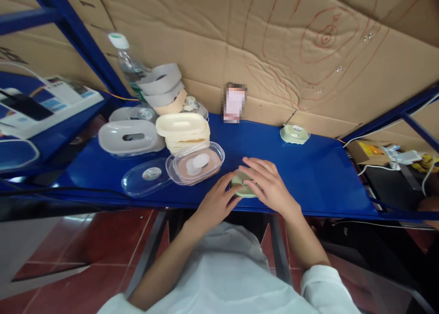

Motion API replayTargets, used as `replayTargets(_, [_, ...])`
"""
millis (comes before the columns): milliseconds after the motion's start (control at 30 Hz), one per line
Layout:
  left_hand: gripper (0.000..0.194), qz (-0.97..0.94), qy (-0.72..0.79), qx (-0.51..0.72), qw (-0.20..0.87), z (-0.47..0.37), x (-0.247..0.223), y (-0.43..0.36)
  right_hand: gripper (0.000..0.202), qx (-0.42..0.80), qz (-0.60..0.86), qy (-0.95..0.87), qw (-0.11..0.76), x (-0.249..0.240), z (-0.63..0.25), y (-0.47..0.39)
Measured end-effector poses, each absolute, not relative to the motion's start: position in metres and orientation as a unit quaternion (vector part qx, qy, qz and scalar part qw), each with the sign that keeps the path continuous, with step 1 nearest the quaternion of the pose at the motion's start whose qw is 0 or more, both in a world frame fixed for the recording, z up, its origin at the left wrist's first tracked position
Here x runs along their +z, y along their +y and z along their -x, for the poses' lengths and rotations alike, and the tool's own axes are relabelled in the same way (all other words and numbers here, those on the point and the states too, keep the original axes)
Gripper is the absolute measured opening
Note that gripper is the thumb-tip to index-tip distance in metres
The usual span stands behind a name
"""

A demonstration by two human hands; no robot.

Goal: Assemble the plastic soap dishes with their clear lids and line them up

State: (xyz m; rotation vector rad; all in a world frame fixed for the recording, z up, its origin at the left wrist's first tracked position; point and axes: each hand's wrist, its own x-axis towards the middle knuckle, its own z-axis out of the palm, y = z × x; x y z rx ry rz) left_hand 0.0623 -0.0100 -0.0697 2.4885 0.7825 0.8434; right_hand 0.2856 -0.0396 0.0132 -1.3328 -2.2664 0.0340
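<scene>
The pale green container (244, 192) sits at the near edge of the blue bench (325, 181), around the middle, between the person's two hands. The left hand (213, 203) reaches in from the left, its fingers slightly apart and touching the container's left side. The right hand (270, 186) comes in from the right with its fingers spread and lightly bent over the container's top; whether either one grips it firmly, I cannot tell.

To the left of the hands, near the same edge, a clear oval lid (132, 182) with a round sticker lies on the bench. Between it and the left hand are clear plastic trays (219, 153) with a pinkish-brown piece (206, 168) and round whitish discs (201, 160) showing among them.

Just beyond stands a stack of cream oval containers (181, 123), and left of that are grey oval containers (113, 137), the top one with a slot in it. Farther back, grey bands (163, 78) are piled above a peach one (171, 104), beside a clear bottle (128, 64) with a white cap.

On the far right part of the bench rests another pale green piece (294, 134), well apart from the hands. A phone (234, 104), its screen pixelated, leans upright at the far middle against the brown cardboard (206, 35), which bears red curved lines on its right part
</scene>
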Motion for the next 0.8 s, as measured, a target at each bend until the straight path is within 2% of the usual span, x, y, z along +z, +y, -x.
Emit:
replayTargets(133, [0.036, -0.885, 0.293, 0.288, 0.219, -0.05, -0.071, -0.01, 0.032, 0.023, 0.414, -0.887, 0.202, 0.027, -0.243, 0.012])
replayTargets(267, [0.028, -0.872, 0.299, 0.298, 0.248, -0.046, -0.072, -0.007, 0.02, 0.061, 0.403, -0.89, 0.205, 0.026, -0.231, 0.044])
replayTargets(467, [0.025, -0.866, 0.293, 0.303, 0.27, -0.047, -0.07, -0.005, 0.026, 0.07, 0.477, -0.809, 0.335, 0.019, -0.258, 0.018])
replayTargets(600, [0.025, -0.862, 0.298, 0.3, 0.279, -0.047, -0.068, -0.005, 0.034, 0.043, 0.628, -0.609, 0.482, -0.011, -0.306, -0.018])
replayTargets(667, [0.025, -0.86, 0.301, 0.301, 0.28, -0.047, -0.068, -0.005, 0.041, 0.077, 0.678, -0.492, 0.54, -0.027, -0.332, -0.03])
replayTargets(733, [0.029, -0.857, 0.303, 0.306, 0.282, -0.048, -0.068, -0.005, 0.044, 0.139, 0.697, -0.425, 0.561, -0.037, -0.353, -0.036])
replayTargets(800, [0.04, -0.853, 0.308, 0.312, 0.286, -0.049, -0.067, -0.005, 0.043, 0.202, 0.698, -0.425, 0.54, -0.042, -0.364, -0.04])
